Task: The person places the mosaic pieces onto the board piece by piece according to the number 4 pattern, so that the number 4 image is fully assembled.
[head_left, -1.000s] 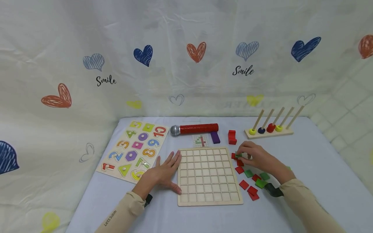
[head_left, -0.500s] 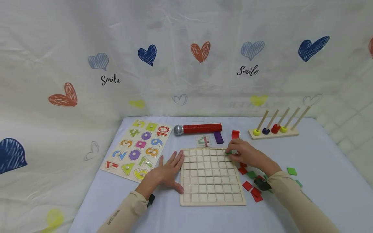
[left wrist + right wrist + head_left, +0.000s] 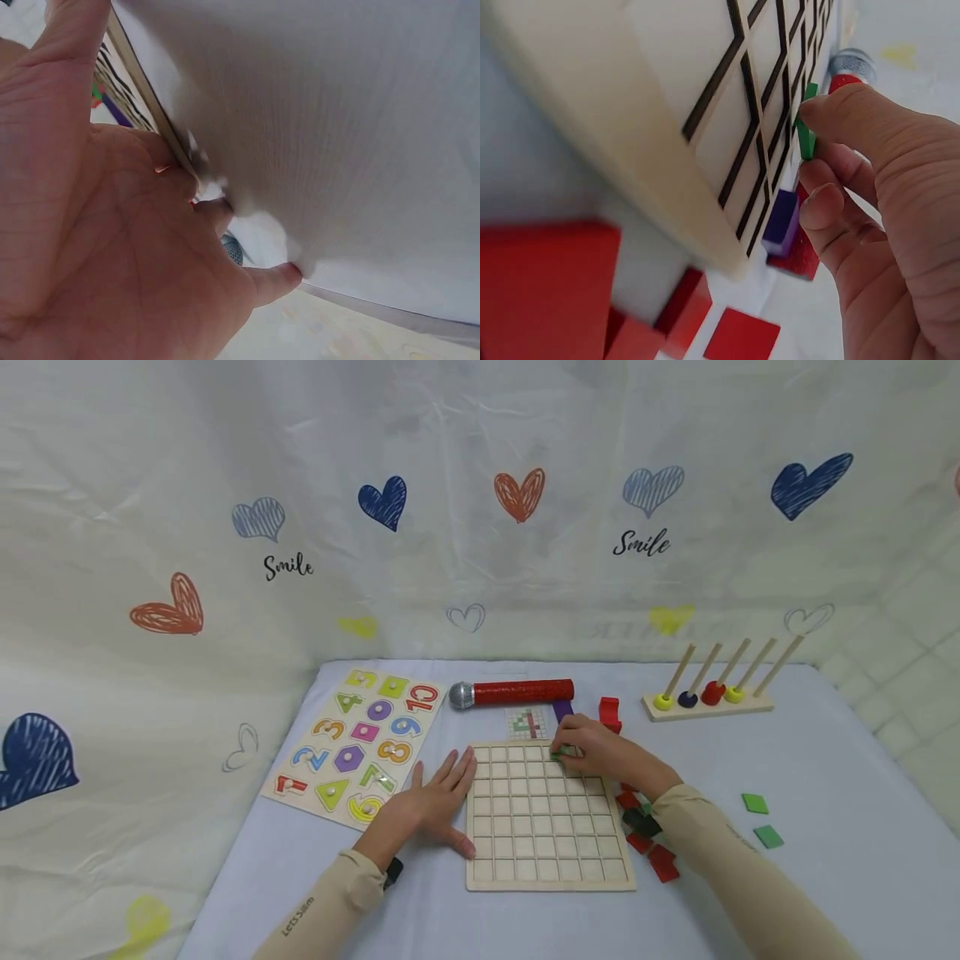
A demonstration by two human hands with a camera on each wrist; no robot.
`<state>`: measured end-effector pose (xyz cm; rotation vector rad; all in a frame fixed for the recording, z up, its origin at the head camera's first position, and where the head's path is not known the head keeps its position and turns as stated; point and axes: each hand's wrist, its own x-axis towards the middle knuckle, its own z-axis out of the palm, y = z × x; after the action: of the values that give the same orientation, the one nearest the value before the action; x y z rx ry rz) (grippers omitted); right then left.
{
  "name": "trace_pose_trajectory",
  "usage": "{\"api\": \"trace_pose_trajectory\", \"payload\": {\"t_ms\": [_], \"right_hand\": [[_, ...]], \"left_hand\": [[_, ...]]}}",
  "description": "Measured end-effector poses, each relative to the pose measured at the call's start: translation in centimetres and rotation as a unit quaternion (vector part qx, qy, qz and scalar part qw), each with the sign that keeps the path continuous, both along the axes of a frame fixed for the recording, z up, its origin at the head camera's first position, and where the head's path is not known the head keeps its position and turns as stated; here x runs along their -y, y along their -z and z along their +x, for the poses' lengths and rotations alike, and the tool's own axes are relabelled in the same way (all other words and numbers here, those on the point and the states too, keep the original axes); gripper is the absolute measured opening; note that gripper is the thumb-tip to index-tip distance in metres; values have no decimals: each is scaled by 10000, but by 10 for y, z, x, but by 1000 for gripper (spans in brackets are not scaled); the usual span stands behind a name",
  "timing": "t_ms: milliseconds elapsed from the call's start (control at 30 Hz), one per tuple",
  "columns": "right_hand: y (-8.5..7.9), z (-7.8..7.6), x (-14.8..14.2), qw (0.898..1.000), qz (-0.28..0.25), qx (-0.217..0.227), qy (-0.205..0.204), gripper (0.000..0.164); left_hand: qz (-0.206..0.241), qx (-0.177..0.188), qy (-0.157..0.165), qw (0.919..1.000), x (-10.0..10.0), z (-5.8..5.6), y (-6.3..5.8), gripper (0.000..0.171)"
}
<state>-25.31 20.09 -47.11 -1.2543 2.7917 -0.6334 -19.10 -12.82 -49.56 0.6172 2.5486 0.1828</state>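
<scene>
A wooden grid board (image 3: 525, 817) with square cells lies flat on the table. Between thumb and fingers my right hand (image 3: 592, 749) pinches a small green square tile (image 3: 807, 124), held at the board's far rows, right of the middle. My left hand (image 3: 435, 806) is spread flat, its fingertips and thumb against the board's left edge. Beyond the board lies a small pattern card (image 3: 527, 723) with green and red squares. Loose red tiles (image 3: 663, 862) lie to the right of the board, some hidden by the right wrist.
A number puzzle (image 3: 348, 759) lies left. A red toy microphone (image 3: 517, 692), a purple block (image 3: 562, 707) and a red block (image 3: 610, 713) are behind the board. A peg stacker (image 3: 708, 703) stands back right; two green tiles (image 3: 768, 837) lie at right.
My right hand has moved left from the loose tiles to over the board's far rows, carrying the green tile. The left hand has stayed at the board's edge. The head view has shifted slightly.
</scene>
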Motion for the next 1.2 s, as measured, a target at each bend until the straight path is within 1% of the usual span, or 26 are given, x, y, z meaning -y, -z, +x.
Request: {"api": "trace_pose_trajectory", "payload": {"t_ms": [100,200,333,433,500,633,700,733,767,867,967,1067,1200], "right_hand": [[4,-2,4,9995,-68,-233,-211,9],[6,-2,6,9986,-151,-408,-296,9],[3,-1,7,9988,-132,-438,-183,7],[0,1,8,9991,-1,-411,-103,6],[-3,3,9,9995,133,-284,-43,6],[-16,4,9,9985,427,334,21,9],[-22,3,10,9961,584,662,34,13],[-24,3,10,9951,617,768,12,14],[-24,2,11,9943,651,841,-3,16],[-23,4,12,9930,736,926,17,19],[-22,8,11,9929,719,943,74,20],[-24,14,6,9938,612,918,143,23],[-30,22,-4,9925,553,1003,431,35]], "left_hand": [[2,4,86,10000,0,0,2,145],[38,-30,131,9999,-1,2,-1,146],[48,-97,115,9999,-2,3,-5,146],[15,-132,93,9999,-2,2,-2,146],[9,-140,91,9999,-2,1,0,147],[-77,-43,76,9999,-4,4,-13,145],[-120,16,101,9999,-4,4,-16,145],[-137,28,96,9999,-4,4,-16,145],[-125,27,103,9999,-3,2,-13,146],[-88,19,118,9999,0,-1,-3,148],[-55,20,123,9999,1,-1,0,149],[-72,65,101,9999,1,-1,0,149],[-16,72,107,9999,0,0,-1,148]]}}
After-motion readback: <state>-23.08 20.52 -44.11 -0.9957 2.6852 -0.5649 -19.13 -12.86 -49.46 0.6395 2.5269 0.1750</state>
